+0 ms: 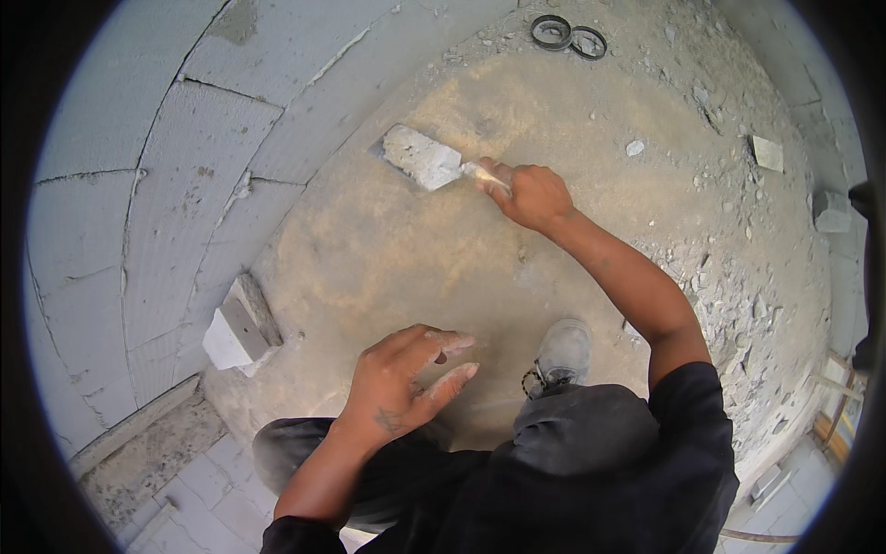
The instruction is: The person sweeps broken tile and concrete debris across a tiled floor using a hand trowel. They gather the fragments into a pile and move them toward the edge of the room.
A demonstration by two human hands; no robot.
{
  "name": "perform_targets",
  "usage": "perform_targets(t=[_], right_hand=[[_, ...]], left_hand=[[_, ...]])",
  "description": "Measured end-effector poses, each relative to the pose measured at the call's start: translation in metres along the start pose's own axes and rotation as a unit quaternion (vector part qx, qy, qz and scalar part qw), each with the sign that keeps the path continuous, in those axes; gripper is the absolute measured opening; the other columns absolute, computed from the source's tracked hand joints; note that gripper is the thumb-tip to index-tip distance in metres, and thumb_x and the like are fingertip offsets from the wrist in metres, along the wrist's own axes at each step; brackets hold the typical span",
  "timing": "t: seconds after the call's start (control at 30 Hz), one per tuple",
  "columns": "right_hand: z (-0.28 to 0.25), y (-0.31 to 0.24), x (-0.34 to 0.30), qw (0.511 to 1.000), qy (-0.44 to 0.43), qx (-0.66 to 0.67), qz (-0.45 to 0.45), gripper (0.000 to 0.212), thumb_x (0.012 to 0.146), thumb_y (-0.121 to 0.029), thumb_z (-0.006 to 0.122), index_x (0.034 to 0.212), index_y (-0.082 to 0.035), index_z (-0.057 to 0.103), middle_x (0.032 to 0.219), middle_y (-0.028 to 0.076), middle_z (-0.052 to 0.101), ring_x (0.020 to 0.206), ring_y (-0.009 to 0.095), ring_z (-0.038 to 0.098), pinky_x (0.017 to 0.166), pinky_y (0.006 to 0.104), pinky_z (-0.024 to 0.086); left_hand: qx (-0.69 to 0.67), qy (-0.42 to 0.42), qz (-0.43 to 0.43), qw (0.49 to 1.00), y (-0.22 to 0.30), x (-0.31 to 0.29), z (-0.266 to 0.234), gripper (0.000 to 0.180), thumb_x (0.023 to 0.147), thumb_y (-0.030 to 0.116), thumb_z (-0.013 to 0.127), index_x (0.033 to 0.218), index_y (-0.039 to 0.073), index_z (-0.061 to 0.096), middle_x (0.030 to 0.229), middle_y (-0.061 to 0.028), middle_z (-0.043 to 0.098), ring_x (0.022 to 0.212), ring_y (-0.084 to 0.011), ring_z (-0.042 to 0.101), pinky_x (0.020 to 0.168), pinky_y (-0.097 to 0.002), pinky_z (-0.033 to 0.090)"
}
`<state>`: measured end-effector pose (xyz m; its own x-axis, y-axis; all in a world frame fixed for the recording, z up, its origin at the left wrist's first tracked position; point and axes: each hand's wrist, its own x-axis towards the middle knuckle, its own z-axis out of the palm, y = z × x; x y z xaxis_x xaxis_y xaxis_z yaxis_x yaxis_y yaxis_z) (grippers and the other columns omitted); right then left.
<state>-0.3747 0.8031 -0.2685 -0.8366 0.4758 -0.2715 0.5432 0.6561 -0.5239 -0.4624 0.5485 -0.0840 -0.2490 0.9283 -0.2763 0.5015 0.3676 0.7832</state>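
Note:
My right hand (pixel 533 196) is wrapped round the light handle of a trowel (pixel 420 157), reaching out over the dusty floor (pixel 397 249). The flat blade points left toward the block wall and has pale grey dust or mortar on its face. Whether the blade touches the floor, I cannot tell. Nearer to me, my left hand (pixel 406 369) hangs in the air above my knee, with thumb and fingers apart and nothing between them. Its fingertips are whitened with dust.
A wall of pale blocks (pixel 212 138) runs along the left, with a loose white block (pixel 238 332) at its foot. Two black rings (pixel 569 37) lie at the far end. Rubble (pixel 738 305) is strewn along the right. My dusty shoe (pixel 563 353) is on the floor.

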Motion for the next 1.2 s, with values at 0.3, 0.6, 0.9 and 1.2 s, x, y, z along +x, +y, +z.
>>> perform_targets(t=[0.3,0.6,0.9,1.2], right_hand=[[-0.006,0.031,0.003,0.976,0.163,-0.017,0.143,0.054,0.1,-0.056,0.048,0.14,-0.021,0.059,0.087,0.019,0.073,0.082,0.035,0.071,0.073,0.0462,0.057],[-0.051,0.059,0.015,0.961,0.129,-0.013,0.244,0.055,0.1,-0.052,0.05,0.142,-0.018,0.057,0.098,0.017,0.074,0.091,0.035,0.071,0.08,0.0472,0.056],[-0.012,0.027,-0.01,0.995,-0.029,-0.096,-0.002,0.05,0.098,-0.053,0.054,0.14,-0.026,0.059,0.093,0.017,0.072,0.089,0.034,0.071,0.077,0.0463,0.057],[-0.025,0.063,-0.006,0.994,0.045,0.037,0.097,0.057,0.098,-0.049,0.056,0.145,-0.018,0.051,0.097,0.022,0.073,0.093,0.039,0.07,0.082,0.0494,0.056]], left_hand=[[0.003,0.002,0.014,1.0,0.007,-0.006,0.0,0.029,0.081,0.013,0.081,0.108,0.005,0.072,0.094,-0.0116,0.071,0.081,-0.0236,0.07,0.073,-0.0335,0.055],[0.015,0.014,0.036,0.999,0.012,-0.004,0.001,0.03,0.081,0.013,0.082,0.108,0.005,0.073,0.094,-0.0118,0.071,0.079,-0.0233,0.069,0.072,-0.0327,0.055],[0.005,-0.021,0.025,0.999,0.007,0.004,0.01,0.03,0.081,0.012,0.081,0.109,0.005,0.073,0.094,-0.0116,0.071,0.08,-0.0223,0.069,0.072,-0.0315,0.055],[-0.005,0.004,0.003,1.0,0.008,0.004,0.005,0.029,0.082,0.016,0.08,0.109,0.009,0.074,0.094,-0.0101,0.071,0.078,-0.0231,0.068,0.07,-0.0324,0.055]])
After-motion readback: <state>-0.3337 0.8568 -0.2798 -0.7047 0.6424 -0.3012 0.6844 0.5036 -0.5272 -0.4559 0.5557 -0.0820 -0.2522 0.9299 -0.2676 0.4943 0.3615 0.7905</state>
